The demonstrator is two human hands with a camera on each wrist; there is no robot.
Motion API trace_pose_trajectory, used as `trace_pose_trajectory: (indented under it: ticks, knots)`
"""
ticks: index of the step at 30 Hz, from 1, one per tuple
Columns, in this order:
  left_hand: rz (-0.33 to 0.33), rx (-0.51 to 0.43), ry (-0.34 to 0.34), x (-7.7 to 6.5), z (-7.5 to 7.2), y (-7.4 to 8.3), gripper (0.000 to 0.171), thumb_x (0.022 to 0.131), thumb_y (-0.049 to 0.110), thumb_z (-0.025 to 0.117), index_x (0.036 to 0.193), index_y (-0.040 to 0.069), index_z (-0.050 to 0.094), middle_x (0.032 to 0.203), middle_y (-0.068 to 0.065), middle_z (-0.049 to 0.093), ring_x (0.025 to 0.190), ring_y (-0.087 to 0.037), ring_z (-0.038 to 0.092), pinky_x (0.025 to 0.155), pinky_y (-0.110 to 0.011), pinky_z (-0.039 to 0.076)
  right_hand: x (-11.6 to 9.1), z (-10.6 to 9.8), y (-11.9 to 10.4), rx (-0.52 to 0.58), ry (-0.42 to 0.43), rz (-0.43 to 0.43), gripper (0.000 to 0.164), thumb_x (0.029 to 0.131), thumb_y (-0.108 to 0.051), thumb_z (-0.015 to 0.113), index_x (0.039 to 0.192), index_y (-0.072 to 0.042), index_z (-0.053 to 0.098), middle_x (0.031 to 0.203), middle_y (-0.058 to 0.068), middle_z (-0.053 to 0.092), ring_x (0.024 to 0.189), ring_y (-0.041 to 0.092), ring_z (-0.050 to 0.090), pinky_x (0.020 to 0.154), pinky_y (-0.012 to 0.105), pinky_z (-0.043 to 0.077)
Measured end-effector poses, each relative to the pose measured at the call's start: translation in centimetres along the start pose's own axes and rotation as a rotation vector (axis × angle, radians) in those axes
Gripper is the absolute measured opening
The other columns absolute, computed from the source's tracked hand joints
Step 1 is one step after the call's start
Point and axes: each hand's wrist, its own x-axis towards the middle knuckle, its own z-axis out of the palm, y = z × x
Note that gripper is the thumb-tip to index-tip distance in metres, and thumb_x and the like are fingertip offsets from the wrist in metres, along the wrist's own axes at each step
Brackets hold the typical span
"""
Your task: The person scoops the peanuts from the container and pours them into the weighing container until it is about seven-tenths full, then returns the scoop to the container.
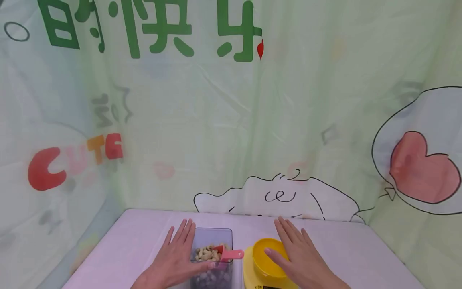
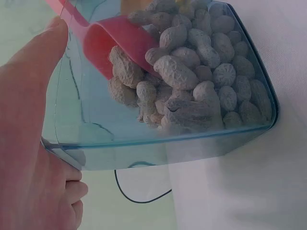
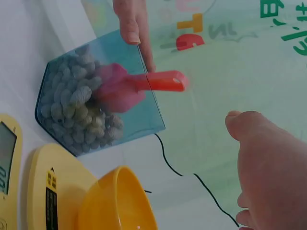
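Note:
A clear bluish plastic container stands on the table with unshelled peanuts in it. A pink scoop rests among the peanuts, its handle sticking out over the rim toward the right. My left hand lies along the container's left side with straight fingers, the thumb reaching across at the near rim; whether it touches cannot be told. To the right, a yellow bowl sits on a yellow kitchen scale. My right hand is held with straight fingers by the bowl's right side, holding nothing and partly covering the bowl.
The table has a pale cover. Behind and to the left hangs a printed curtain with green characters and cartoon drawings. The scale's display faces the near side, and the container stands close to the scale.

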Motion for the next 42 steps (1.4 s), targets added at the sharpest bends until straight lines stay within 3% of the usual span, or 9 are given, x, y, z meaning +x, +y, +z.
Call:
trace_pose_trajectory:
  ticks: [6,9,15,19,23,26,32,35,42]
  knots:
    - [-0.017,0.019,-0.016,0.1,0.0,0.0,0.117,0.078,0.086,0.047,0.157,0.003,0.024,0.165,-0.014,0.022,0.154,-0.031,0.017,0.122,-0.061,0.013,0.3,-0.2,-1.9,0.143,-0.092,0.028,0.084,0.095,-0.065,0.045,0.158,-0.014,0.025,0.165,0.009,0.024,0.148,0.038,0.029,0.116,0.066,0.025]
    - [-0.022,0.012,-0.019,0.0,0.0,0.0,0.117,0.078,0.086,0.047,0.156,0.002,0.024,0.165,-0.014,0.022,0.154,-0.031,0.017,0.122,-0.06,0.013,0.6,-0.2,-3.0,0.243,-0.135,0.058,0.081,0.095,-0.066,0.045,0.158,-0.019,0.026,0.164,0.006,0.027,0.148,0.037,0.03,0.117,0.064,0.026]
    - [-0.02,0.001,-0.005,0.0,0.2,0.0,0.118,0.077,0.086,0.047,0.156,0.001,0.024,0.165,-0.015,0.023,0.154,-0.031,0.017,0.123,-0.059,0.014,1.3,0.7,-4.6,0.395,-0.117,0.02,0.074,0.098,-0.057,0.049,0.154,-0.011,0.036,0.158,0.01,0.039,0.146,0.036,0.035,0.118,0.059,0.028]
    - [-0.018,0.006,0.002,0.1,0.1,-0.1,0.119,0.077,0.087,0.047,0.156,0.001,0.024,0.165,-0.015,0.022,0.154,-0.031,0.017,0.123,-0.058,0.014,1.8,1.2,-5.3,0.425,-0.158,-0.003,0.072,0.099,-0.053,0.051,0.151,-0.006,0.04,0.151,0.014,0.048,0.141,0.038,0.042,0.115,0.059,0.032]
    - [-0.017,-0.005,-0.004,0.0,0.0,-0.1,0.119,0.077,0.086,0.047,0.156,0.0,0.023,0.165,-0.015,0.021,0.154,-0.032,0.016,0.123,-0.058,0.014,2.6,1.6,-5.8,0.44,-0.26,0.005,0.072,0.1,-0.05,0.051,0.149,0.001,0.04,0.14,0.015,0.059,0.13,0.036,0.055,0.108,0.058,0.042]
    - [-0.014,-0.018,-0.01,0.0,0.0,-0.1,0.119,0.077,0.086,0.049,0.156,0.0,0.023,0.165,-0.016,0.021,0.154,-0.032,0.016,0.123,-0.059,0.014,2.9,2.0,-6.0,0.453,-0.309,0.014,0.068,0.1,-0.046,0.052,0.145,0.004,0.045,0.123,0.013,0.069,0.113,0.03,0.066,0.1,0.055,0.05]
    - [-0.01,-0.019,-0.016,0.0,0.0,0.0,0.119,0.077,0.086,0.049,0.156,0.0,0.024,0.165,-0.016,0.021,0.154,-0.032,0.016,0.123,-0.059,0.015,3.3,1.8,-6.4,0.545,-0.312,-0.004,0.031,0.101,-0.024,0.057,0.116,0.002,0.067,0.088,0.004,0.073,0.078,0.019,0.067,0.077,0.037,0.061]
    - [-0.016,-0.024,-0.02,0.1,0.0,0.0,0.12,0.077,0.086,0.049,0.156,0.0,0.024,0.165,-0.016,0.021,0.154,-0.032,0.016,0.123,-0.059,0.015,3.5,1.5,-6.8,0.612,-0.292,-0.033,0.019,0.099,-0.013,0.059,0.104,0.001,0.071,0.087,0.007,0.074,0.072,0.017,0.068,0.07,0.03,0.062]
    - [-0.03,-0.051,-0.025,0.2,0.1,-0.2,0.121,0.076,0.087,0.048,0.157,0.0,0.022,0.165,-0.016,0.02,0.154,-0.033,0.014,0.123,-0.059,0.013,4.3,1.5,-7.3,0.694,-0.274,-0.02,0.019,0.097,-0.012,0.061,0.1,0.002,0.074,0.088,0.007,0.074,0.068,0.017,0.071,0.067,0.031,0.062]
